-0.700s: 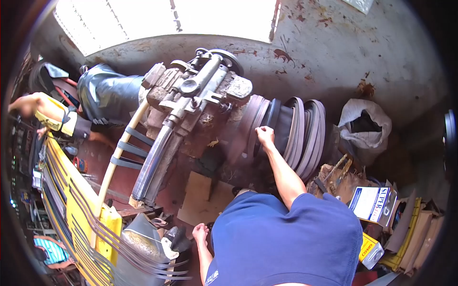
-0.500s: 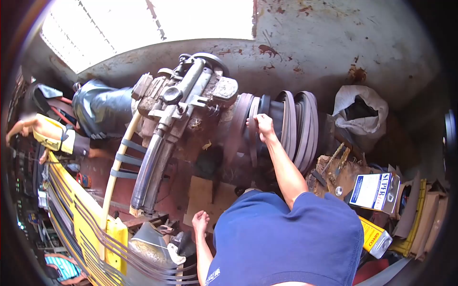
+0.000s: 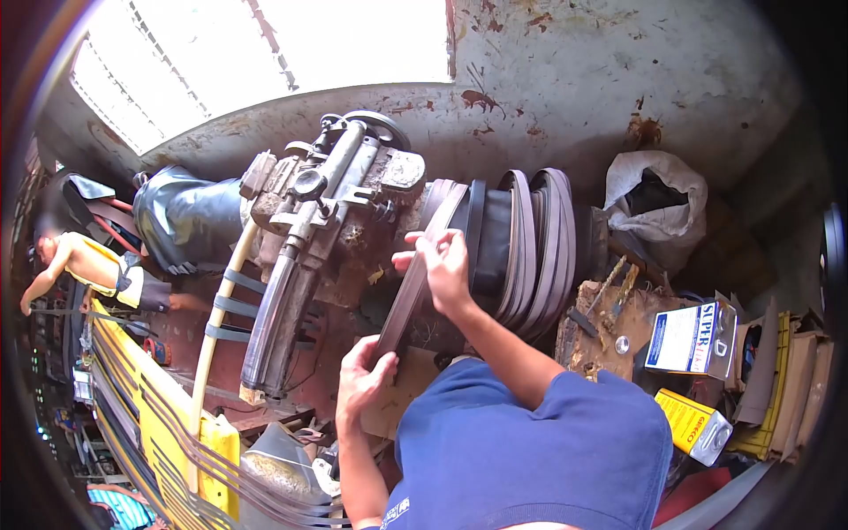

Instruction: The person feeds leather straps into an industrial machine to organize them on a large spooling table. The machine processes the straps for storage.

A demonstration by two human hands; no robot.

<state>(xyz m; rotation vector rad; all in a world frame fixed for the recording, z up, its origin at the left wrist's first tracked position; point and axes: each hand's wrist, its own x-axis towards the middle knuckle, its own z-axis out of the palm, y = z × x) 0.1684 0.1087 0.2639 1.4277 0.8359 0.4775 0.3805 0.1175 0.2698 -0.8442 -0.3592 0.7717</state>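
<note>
A bundle of long brown strips (image 3: 413, 296) slants down from the dark roll beside the machine. My left hand (image 3: 364, 382) grips the lower end of the strips between thumb and fingers. Higher up, my right hand (image 3: 444, 265) lies against the same strips with its fingers spread. More looped strips (image 3: 552, 252) hang over the dark roll (image 3: 490, 238) to the right of my right hand. The greasy machine (image 3: 340, 190), with a wheel at its top, is just left of the strips.
A yellow frame (image 3: 168, 415) carries dark strips at the lower left. A person (image 3: 102, 265) bends at the far left; another in striped clothing (image 3: 119, 505) is below. A white sack (image 3: 654, 199), a wooden block (image 3: 596, 340) and cans (image 3: 693, 340) are at right.
My left hand has risen and taken hold of the strips. My right hand has moved left and opened its fingers. The strips now slant toward my left hand, and the person at left has shifted.
</note>
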